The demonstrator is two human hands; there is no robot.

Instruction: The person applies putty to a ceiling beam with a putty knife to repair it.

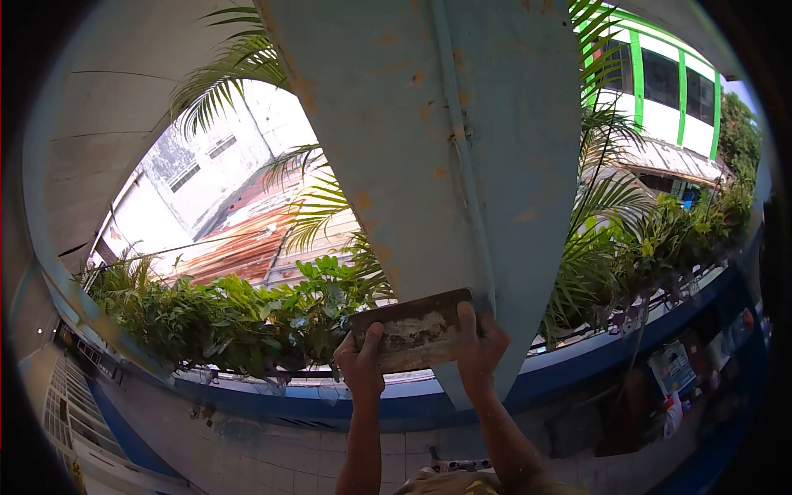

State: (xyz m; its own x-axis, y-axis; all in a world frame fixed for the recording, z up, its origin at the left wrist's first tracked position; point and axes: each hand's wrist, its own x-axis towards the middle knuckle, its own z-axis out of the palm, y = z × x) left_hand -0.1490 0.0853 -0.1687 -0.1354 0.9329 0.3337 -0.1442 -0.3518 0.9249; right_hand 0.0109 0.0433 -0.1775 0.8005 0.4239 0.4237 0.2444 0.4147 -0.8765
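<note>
A worn, flat rectangular board [415, 332], brown with pale scuffed patches, is held up in both hands against the lower part of a grey-blue pillar [379, 124]. My left hand [360, 363] grips its left end, thumb lying on the near face. At the other end my right hand [481, 345] is closed round the edge, thumb also on the near face. The board tilts slightly, its right end higher. Its far face and most of my fingers are hidden. Rusty spots and chipped patches mark the pillar, and a thin conduit [460, 140] runs along it.
Leafy plants [239, 318] line the ledge left of the pillar, with more plants [652, 247] on the right. Below runs a blue low wall [396, 412] above a tiled floor [272, 458]. Assorted items, including a poster-like sheet [672, 369], stand at the right.
</note>
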